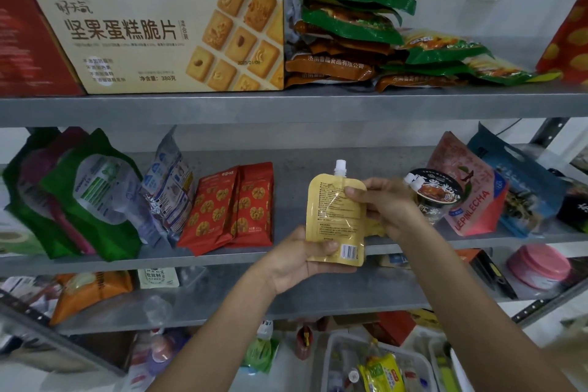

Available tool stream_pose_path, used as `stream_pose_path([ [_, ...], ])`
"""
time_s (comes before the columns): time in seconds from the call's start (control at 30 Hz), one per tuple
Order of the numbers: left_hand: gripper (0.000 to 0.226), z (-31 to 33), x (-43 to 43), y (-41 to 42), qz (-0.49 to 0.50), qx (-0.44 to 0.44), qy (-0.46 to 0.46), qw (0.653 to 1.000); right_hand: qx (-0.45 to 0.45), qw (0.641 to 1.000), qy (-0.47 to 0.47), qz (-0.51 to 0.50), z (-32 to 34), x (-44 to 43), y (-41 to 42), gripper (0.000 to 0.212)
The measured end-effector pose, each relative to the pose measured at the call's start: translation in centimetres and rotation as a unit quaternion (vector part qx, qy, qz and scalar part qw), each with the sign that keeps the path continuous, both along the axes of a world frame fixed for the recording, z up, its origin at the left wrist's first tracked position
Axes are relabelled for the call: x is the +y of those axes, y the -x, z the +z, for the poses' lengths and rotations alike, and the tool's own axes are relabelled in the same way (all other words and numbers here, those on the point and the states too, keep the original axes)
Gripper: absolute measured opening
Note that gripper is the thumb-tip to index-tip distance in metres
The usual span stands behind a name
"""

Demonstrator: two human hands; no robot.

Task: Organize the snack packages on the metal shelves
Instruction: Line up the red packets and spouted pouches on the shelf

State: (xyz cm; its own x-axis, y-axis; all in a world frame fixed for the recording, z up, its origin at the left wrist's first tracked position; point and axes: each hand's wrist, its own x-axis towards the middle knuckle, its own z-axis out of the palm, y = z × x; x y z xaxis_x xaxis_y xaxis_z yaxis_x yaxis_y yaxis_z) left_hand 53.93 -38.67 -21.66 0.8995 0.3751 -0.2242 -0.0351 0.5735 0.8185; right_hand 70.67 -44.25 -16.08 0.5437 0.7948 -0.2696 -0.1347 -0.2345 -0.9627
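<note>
A yellow spout pouch (pixel 334 219) stands upright in front of the middle metal shelf (pixel 286 197), held off its surface by both hands, its white capped spout at the pouch's twelve o'clock and its printed back with a barcode facing the camera. The left hand (pixel 305 259) cups the bottom corner at the pouch's seven o'clock, thumb closed across the front and fingers curled behind. The right hand (pixel 386 204) grips the upper edge at two o'clock, thumb pressed on the face and fingers wrapped behind.

At nine o'clock from the pouch, two red walnut-print packets (pixel 235 207) lean on the shelf, touching each other. Further that way stand a blue-and-silver bag (pixel 168 188) and crumpled green bags (pixel 86 197). At three o'clock, just behind the right hand, sits a black-lidded instant noodle cup (pixel 437 192), with what may be another white pouch spout at its left rim, though the view there is soft. A pink LEPINLECHA bag (pixel 471 191) and a blue bag (pixel 521 188) lean beyond it.

On the upper shelf (pixel 286 105), at eleven o'clock, rests a beige nut biscuit box (pixel 159 41); at one o'clock is a stack of green and brown snack packets (pixel 356 19).
</note>
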Motion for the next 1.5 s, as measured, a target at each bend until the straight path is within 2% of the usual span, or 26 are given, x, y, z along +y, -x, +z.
stream_pose_path([
  [0.07,0.037,-0.2,0.0,0.0,0.008,0.02,-0.03,0.999,0.022,1.0,-0.008,-0.012,-0.1,0.0,0.3,0.013],
  [0.13,0.035,-0.4,-0.2,-0.4,0.072,0.089,-0.156,0.981,0.03,0.998,-0.025,-0.057,-0.2,0.1,0.3,0.017],
  [0.17,0.04,-0.7,-0.3,-0.6,0.131,0.139,-0.25,0.949,0.028,0.995,-0.033,-0.086,-0.2,0.1,0.3,0.02],
  [0.2,0.051,-0.9,-0.5,-0.8,0.195,0.177,-0.347,0.9,0.026,0.992,-0.042,-0.112,-0.3,0.2,0.4,0.023],
  [0.27,0.075,-1.2,-0.9,-1.1,0.234,0.194,-0.492,0.815,0.03,0.989,-0.055,-0.137,-0.6,0.4,0.8,0.026],
  [0.33,0.084,-1.4,-1.4,-1.8,0.211,0.21,-0.548,0.782,0.053,0.987,-0.067,-0.139,-0.7,0.5,1.7,0.026],
  [0.37,0.081,-1.7,-1.4,-2.1,0.219,0.229,-0.564,0.762,0.063,0.987,-0.071,-0.133,-0.8,0.6,2.1,0.027],
  [0.43,0.06,-1.8,-0.7,-2.4,0.263,0.259,-0.596,0.713,0.068,0.989,-0.078,-0.102,-1.0,0.7,2.9,0.022],
  [0.47,0.048,-1.8,-0.1,-2.4,0.276,0.261,-0.597,0.707,0.069,0.991,-0.086,-0.07,-1.1,0.8,3.1,0.016],
  [0.5,0.04,-2.0,0.6,-2.3,0.28,0.253,-0.576,0.725,0.06,0.994,-0.09,-0.031,-1.1,0.8,3.1,0.023],
  [0.57,0.028,-2.1,1.9,-1.9,0.258,0.22,-0.494,0.8,-0.016,0.998,-0.045,0.034,-1.4,0.9,2.7,0.066],
  [0.6,0.025,-2.2,2.5,-1.6,0.23,0.199,-0.465,0.831,-0.069,0.996,-0.022,0.048,-1.5,1.1,2.3,0.077],
  [0.63,0.024,-2.4,3.0,-1.4,0.2,0.183,-0.455,0.848,-0.109,0.992,-0.011,0.06,-1.6,1.3,2.0,0.076],
  [0.73,0.022,-3.6,4.2,-1.2,0.118,0.159,-0.428,0.882,-0.148,0.987,-0.009,0.065,-2.5,2.1,0.6,0.049],
  [0.8,0.018,-4.6,4.9,-1.1,0.124,0.158,-0.434,0.878,-0.22,0.975,0.021,0.036,-3.5,2.9,-0.1,0.037],
  [0.83,0.019,-5.1,5.3,-1.1,0.143,0.174,-0.471,0.853,-0.261,0.965,0.027,0.022,-4.0,3.3,-0.3,0.035],
  [0.87,0.027,-5.6,5.8,-1.0,0.168,0.207,-0.531,0.804,-0.29,0.957,0.025,0.006,-4.6,3.8,-0.3,0.035],
  [0.93,0.052,-6.8,6.8,-0.5,0.18,0.327,-0.654,0.658,-0.314,0.949,0.008,-0.028,-5.8,4.7,0.1,0.035],
  [0.97,0.065,-7.4,7.3,0.0,0.16,0.385,-0.684,0.599,-0.323,0.945,0.007,-0.043,-6.5,5.3,0.3,0.036],
  [1.0,0.074,-8.1,7.8,0.6,0.125,0.431,-0.701,0.554,-0.332,0.942,0.01,-0.055,-7.1,5.9,0.5,0.035],
  [1.03,0.083,-9.1,8.3,1.0,0.105,0.452,-0.712,0.527,-0.34,0.938,0.011,-0.063,-7.7,6.6,0.7,0.031],
  [1.13,0.095,-11.5,8.7,1.2,0.103,0.448,-0.738,0.495,-0.373,0.926,-0.001,-0.061,-9.5,8.5,0.9,0.02],
  [1.2,0.093,-11.9,8.7,1.0,0.079,0.456,-0.728,0.506,-0.412,0.91,0.022,-0.045,-10.7,9.5,1.3,0.017],
  [1.27,0.091,-11.7,8.5,0.6,0.048,0.485,-0.718,0.497,-0.445,0.893,0.053,-0.027,-11.7,10.0,1.6,0.02],
  [1.37,0.1,-12.1,8.5,0.6,0.073,0.48,-0.737,0.469,-0.483,0.87,0.097,-0.012,-11.9,10.3,1.8,0.025],
  [1.5,0.102,-13.4,8.8,0.6,0.081,0.461,-0.753,0.462,-0.434,0.884,0.131,0.114,-11.0,10.2,1.5,0.04],
])
